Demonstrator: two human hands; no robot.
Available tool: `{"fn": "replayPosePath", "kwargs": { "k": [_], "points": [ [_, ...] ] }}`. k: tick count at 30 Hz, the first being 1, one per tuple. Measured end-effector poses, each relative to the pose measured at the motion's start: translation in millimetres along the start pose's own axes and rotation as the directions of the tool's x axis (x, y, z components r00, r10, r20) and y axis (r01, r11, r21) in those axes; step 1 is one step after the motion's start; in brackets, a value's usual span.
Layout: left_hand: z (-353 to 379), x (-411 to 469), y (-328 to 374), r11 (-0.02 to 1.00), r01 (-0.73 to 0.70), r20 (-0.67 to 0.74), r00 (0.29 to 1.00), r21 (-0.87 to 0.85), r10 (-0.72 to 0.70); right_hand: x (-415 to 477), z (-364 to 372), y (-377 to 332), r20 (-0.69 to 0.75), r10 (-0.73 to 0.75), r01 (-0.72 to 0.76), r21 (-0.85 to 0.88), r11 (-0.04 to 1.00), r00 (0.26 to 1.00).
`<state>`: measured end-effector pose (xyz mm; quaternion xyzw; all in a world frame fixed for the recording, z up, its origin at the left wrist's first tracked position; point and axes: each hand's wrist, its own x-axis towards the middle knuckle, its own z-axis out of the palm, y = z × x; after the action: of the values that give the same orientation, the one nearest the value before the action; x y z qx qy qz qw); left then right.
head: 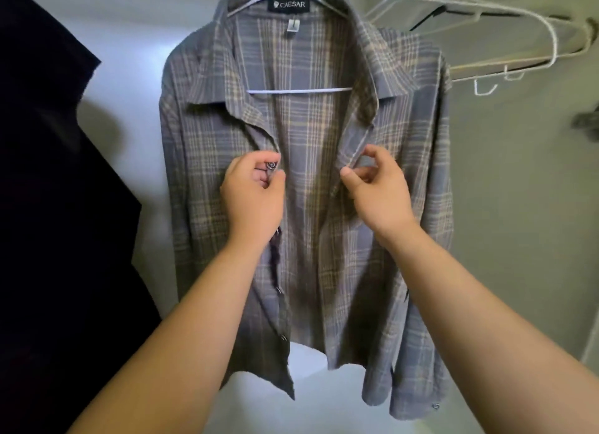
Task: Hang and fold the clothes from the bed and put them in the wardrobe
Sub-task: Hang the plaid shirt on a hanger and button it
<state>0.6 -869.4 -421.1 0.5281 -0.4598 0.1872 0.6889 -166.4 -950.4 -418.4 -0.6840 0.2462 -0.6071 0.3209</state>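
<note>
Hands near camera: left hand [256, 190] pinches the button-side edge of the plaid shirt [308, 125], a button [270, 165] between its fingers; right hand [376, 183] pinches the opposite edge. The edges are apart and the front is open (lower buttons undone too). Shirt is on a white hanger [298, 90] in the wardrobe, so hanging looks done and buttoning barely begun. Empty hangers [486, 12] behind on the right. Bed not visible, so the remaining clothes are unknown.

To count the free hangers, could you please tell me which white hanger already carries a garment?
The leftmost hanger, its bar visible inside the open plaid shirt; the white hangers to its right hang bare.
</note>
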Motion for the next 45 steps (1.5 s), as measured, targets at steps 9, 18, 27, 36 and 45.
{"fn": "replayPosePath", "kwargs": {
  "k": [9,18,27,36,45],
  "points": [
    [-9,6,13,0.979,0.09,0.119,0.991,-0.183,-0.069,2,5,-24,-0.011,0.165,-0.158,0.223,0.962,0.986],
    [-6,4,20,0.938,0.126,0.215,0.975,-0.323,-0.057,-20,-3,-31,0.132,0.222,-0.249,0.238,0.939,0.966],
    [-4,0,20,0.918,0.132,0.272,0.962,-0.374,-0.027,-17,14,-47,0.17,0.151,-0.185,0.205,0.961,0.974],
    [-20,12,20,0.928,0.083,0.302,0.953,-0.363,0.032,-19,33,-64,0.165,0.134,-0.154,0.113,0.982,0.977],
    [-30,21,23,0.964,0.02,0.298,0.952,-0.265,0.062,-18,37,-63,0.188,0.123,-0.154,0.162,0.975,0.975]
  ]
}}
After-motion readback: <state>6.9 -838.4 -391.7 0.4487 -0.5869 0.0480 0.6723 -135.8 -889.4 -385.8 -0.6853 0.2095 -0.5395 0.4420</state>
